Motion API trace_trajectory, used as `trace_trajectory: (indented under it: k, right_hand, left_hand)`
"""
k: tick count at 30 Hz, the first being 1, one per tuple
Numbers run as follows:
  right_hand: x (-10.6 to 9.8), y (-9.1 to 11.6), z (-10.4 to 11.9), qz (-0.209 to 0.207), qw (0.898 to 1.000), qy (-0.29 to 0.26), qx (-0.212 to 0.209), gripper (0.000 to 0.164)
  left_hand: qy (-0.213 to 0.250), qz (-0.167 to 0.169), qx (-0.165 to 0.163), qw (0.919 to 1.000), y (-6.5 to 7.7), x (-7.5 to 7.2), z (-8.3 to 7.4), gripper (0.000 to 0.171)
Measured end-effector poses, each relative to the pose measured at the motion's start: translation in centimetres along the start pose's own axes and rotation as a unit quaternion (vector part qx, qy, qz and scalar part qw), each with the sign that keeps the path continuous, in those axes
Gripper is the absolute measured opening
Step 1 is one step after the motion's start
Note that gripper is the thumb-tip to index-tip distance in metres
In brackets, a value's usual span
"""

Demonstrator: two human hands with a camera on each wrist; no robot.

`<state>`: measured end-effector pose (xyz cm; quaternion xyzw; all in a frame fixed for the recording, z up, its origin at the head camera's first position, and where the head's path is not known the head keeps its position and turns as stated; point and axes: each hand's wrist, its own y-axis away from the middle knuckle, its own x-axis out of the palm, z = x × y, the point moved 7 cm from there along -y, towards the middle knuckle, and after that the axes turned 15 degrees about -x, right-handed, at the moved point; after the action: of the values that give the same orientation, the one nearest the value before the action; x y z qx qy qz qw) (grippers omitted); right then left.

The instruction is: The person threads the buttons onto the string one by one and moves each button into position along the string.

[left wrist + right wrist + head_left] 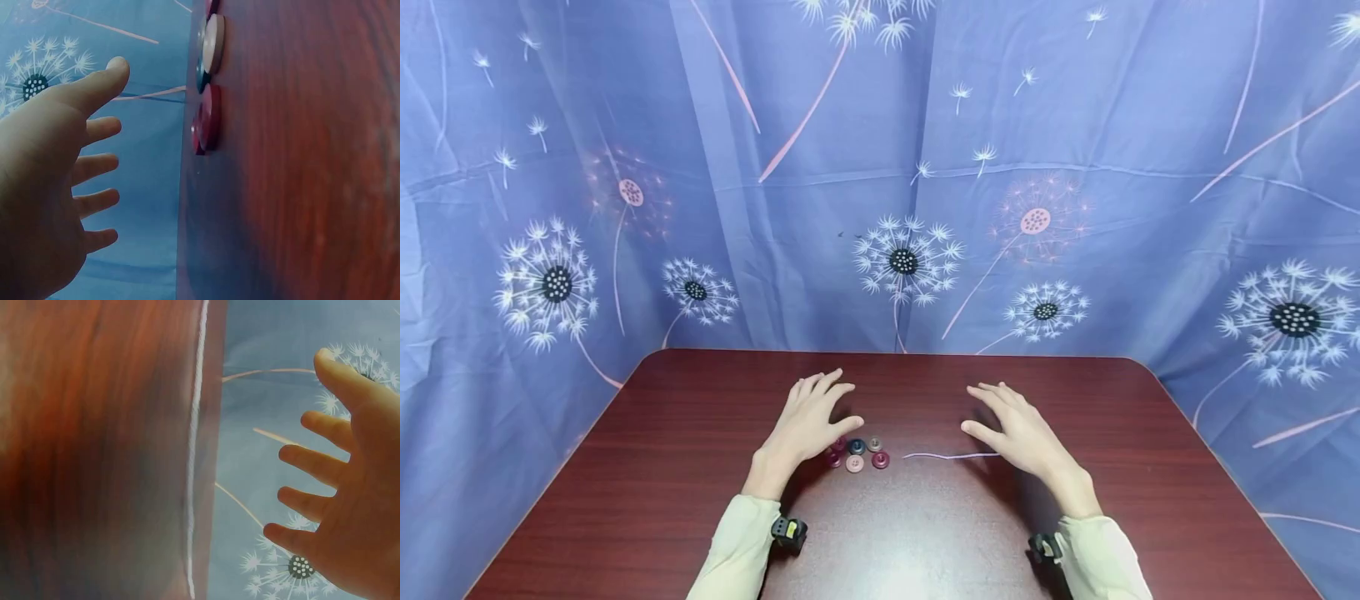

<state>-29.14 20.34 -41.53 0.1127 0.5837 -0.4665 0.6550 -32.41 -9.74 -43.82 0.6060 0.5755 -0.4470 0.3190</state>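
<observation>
A twisted pale cord (943, 456) lies slightly wavy on the glossy, wood-grained table (880, 533). Left of the cord, thick round buttons (855, 463) cluster. Farther left hovers the left hand (807, 422); the right hand (1024, 432) hovers over the cord's right part. Both are well apart, fingers spread.

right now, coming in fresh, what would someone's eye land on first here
Probably the blue cloth with its dandelion print, filling the background behind the table. Next, two empty hands over the table: the left hand near a cluster of buttons, the right hand near a thin, pale cord.
</observation>
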Motion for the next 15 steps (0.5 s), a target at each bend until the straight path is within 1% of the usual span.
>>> trace_trajectory:
  k: [4, 8, 10, 15]
  right_hand:
    - [0.4, 0.0, 0.4, 0.000, 1.000, -0.005, 0.001, 0.057]
    - [0.9, -0.4, 1.0, 0.004, 1.000, -0.006, -0.005, 0.050]
    - [1.1, -0.6, 1.2, 0.008, 1.000, -0.004, -0.009, 0.047]
    - [1.6, -1.2, 1.7, 0.011, 1.000, -0.011, -0.012, 0.043]
  left_hand:
    - [0.001, -0.003, 0.022, 0.9998, 0.0, 0.0, -0.5, 0.055]
    - [0.019, -0.006, 0.042, 0.9989, 0.1, 0.1, -0.8, 0.048]
    - [0.032, 0.003, 0.047, 0.9984, 0.1, 0.2, -0.9, 0.047]
    - [0.045, 0.026, 0.058, 0.9970, 0.2, 0.5, -1.3, 0.045]
